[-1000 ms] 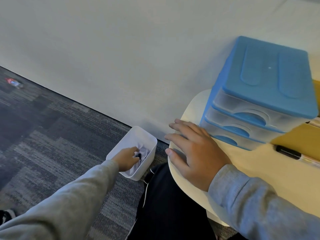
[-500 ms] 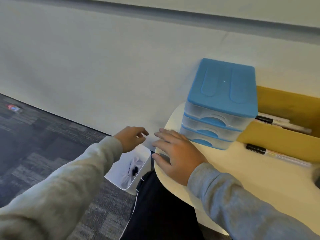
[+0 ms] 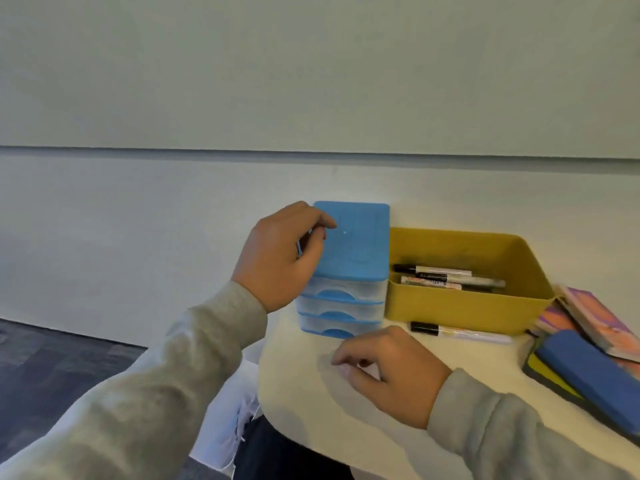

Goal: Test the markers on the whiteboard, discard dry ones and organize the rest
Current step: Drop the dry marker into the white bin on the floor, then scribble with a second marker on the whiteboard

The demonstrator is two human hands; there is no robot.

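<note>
Where your desk [image 3: 304,386] meets the wall: left hand [image 3: 277,258], fingers curled, at the blue drawer unit [image 3: 349,268]; right hand [image 3: 391,372] loosely curled, empty; markers [image 3: 446,277] in yellow bin [image 3: 464,310].

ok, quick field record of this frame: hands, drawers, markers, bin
left hand: raised at the blue drawer unit's left side, fingers curled, holds nothing
right hand: over the table, fingers loosely curled, holds nothing
blue drawer unit: three drawers, all closed
yellow bin: several markers inside
loose marker: capped, on the table before the yellow bin
</note>
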